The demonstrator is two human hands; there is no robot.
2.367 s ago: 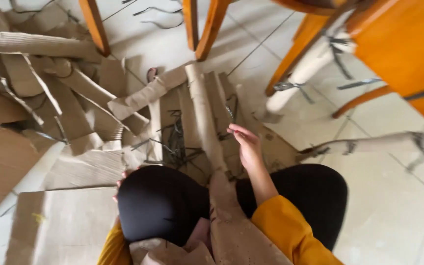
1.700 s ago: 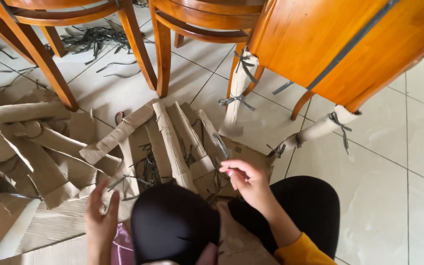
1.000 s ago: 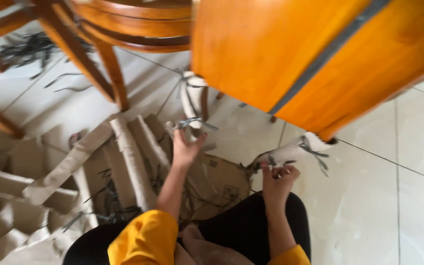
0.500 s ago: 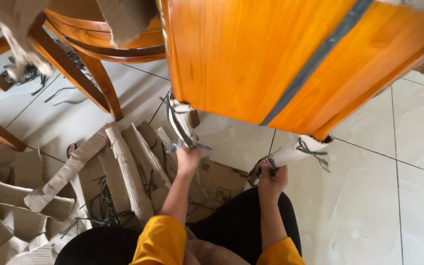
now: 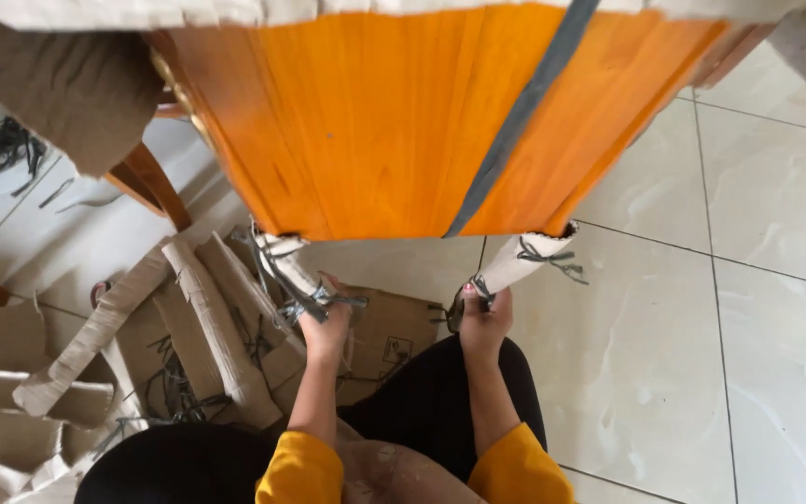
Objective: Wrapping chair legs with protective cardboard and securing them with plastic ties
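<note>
head view: left hand (image 5: pixel 326 322) closed around a cardboard-wrapped leg (image 5: pixel 288 271) below the orange wooden panel (image 5: pixel 422 121); right hand (image 5: pixel 484 322) closed around the other wrapped leg (image 5: pixel 515 266), also below the panel. cardboard scraps (image 5: pixel 95 345) lie left of it.

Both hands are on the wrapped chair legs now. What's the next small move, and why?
Probably pull the right leg wrap down and off with the right hand. That hand grips the wrap's lower end, a grey strap around it hangs frayed, and its torn top edge sits loose under the seat. The left hand steadies the left leg wrap, whose straps look more tangled.
</note>
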